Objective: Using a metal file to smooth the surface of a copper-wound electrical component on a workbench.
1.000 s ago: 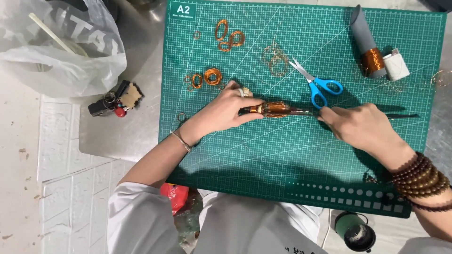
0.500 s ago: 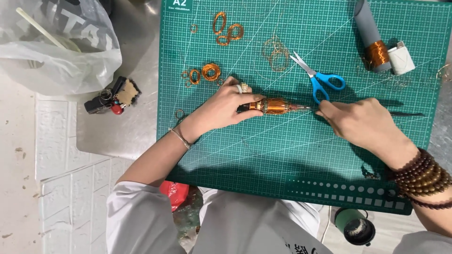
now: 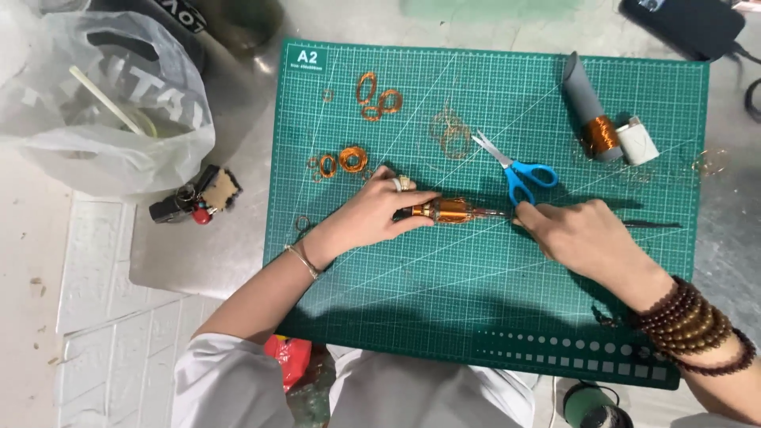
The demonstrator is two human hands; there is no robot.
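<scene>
Here both hands [image 3: 372, 212] [image 3: 583, 238] pinch the copper-wound rod [image 3: 453, 210], lying left-right.

Green gridded cutting mat [image 3: 491, 301], blue-handled scissors [image 3: 519, 173], copper-orange wire coil [image 3: 452, 210], brown beaded bracelets [image 3: 690, 325].

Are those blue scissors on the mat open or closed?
Closed, or nearly: the scissors lie flat on the green mat, blades together in one point.

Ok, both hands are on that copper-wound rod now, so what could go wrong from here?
The left hand pinches the copper-wound rod right at the coil, so a slip could loosen the turns. The right hand works close to the blue-handled scissors, whose blades lie open; a knuckle may catch them. The loose copper rings nearby could get swept aside.
</scene>
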